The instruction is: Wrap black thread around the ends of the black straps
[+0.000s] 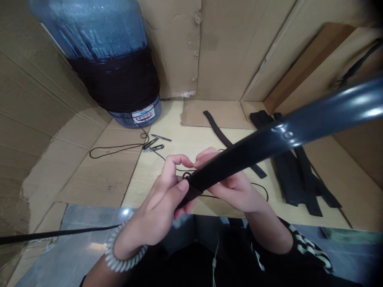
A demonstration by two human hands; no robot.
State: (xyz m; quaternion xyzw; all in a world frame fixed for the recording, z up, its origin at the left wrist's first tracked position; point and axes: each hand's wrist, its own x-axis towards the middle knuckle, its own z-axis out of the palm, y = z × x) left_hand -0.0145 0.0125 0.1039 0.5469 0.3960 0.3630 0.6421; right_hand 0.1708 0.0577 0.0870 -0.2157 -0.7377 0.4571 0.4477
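Observation:
A long, glossy black curved bar (239,159) crosses in front of me, rising from my hands to the right edge. My left hand (161,199) is closed round its lower end, thumb pressed on a dull dark band (193,194) there. A small loop of thin black cord (186,174) stands up beside that thumb. Behind the bar, my right hand (236,191) has its fingers curled in at the cord; the bar hides part of them. The index fingertips of both hands almost meet above the cord. More cord trails over the table on either side.
A blue water jug (116,24) wound with dark cord stands at the back left. Near it lie thread snips (154,148) and a thin metal tool (161,138). Black straps (287,175) are piled at the right, with a single strap (217,129) behind the bar. Cardboard walls (221,52) surround the table.

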